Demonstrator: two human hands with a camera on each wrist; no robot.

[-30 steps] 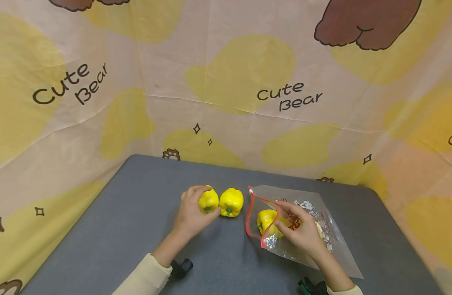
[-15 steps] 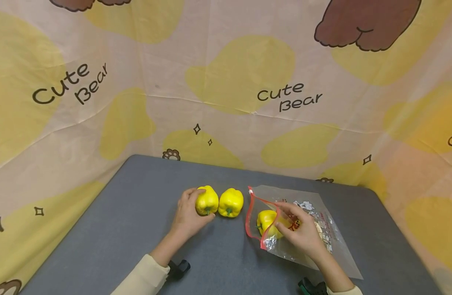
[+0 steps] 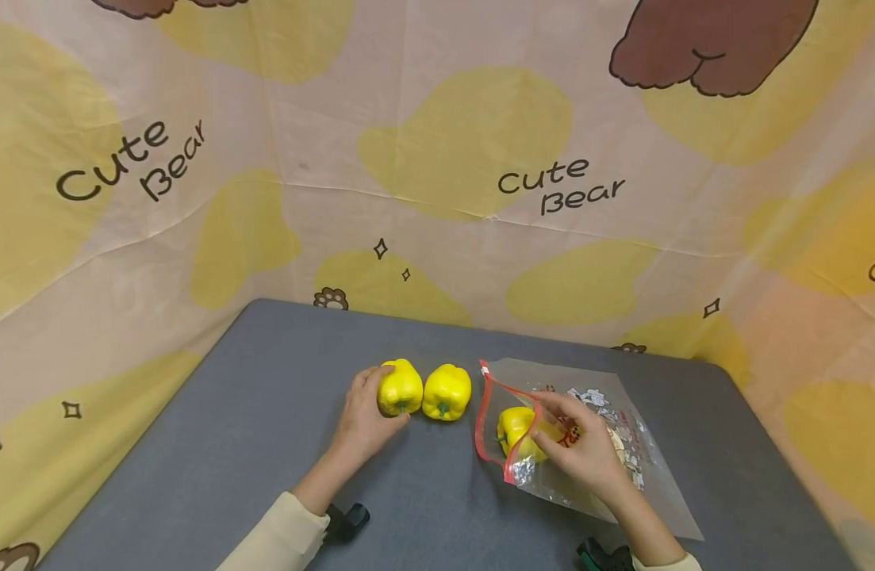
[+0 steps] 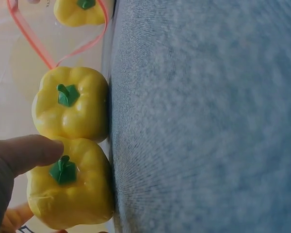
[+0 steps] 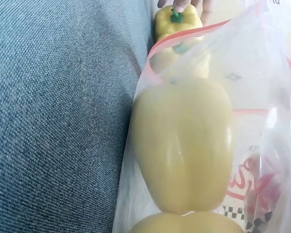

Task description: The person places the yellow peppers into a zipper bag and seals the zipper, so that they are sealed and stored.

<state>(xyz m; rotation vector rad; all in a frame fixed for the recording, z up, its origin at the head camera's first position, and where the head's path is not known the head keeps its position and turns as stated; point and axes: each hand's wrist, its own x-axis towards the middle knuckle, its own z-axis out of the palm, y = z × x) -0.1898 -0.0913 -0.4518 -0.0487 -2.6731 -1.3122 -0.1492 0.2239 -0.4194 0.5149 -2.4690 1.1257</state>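
Observation:
My left hand [image 3: 363, 420] holds a yellow bell pepper [image 3: 401, 390], thumb at its front by the green stem and fingers around its left side. Right against it stands a second yellow bell pepper [image 3: 447, 392]. A clear zip bag [image 3: 654, 452] with a red-edged mouth lies on its side, opening toward these peppers. Through the mouth I see another yellow bell pepper [image 3: 513, 427] inside. My right hand [image 3: 585, 444] pinches the bag's upper layer near the mouth. In the right wrist view, one more pepper [image 5: 186, 224] shows behind the bagged one [image 5: 184, 150].
Everything lies on a grey-blue cloth-covered table [image 3: 287, 357]. A printed fabric backdrop [image 3: 437, 159] with "Cute Bear" lettering rises behind and along both sides. Dark wrist devices [image 3: 347, 522] show below both hands.
My left hand has drawn slightly left, its thumb sliding back from between the two peppers, and the left pepper shifted a little left. My right hand and the bag stay put.

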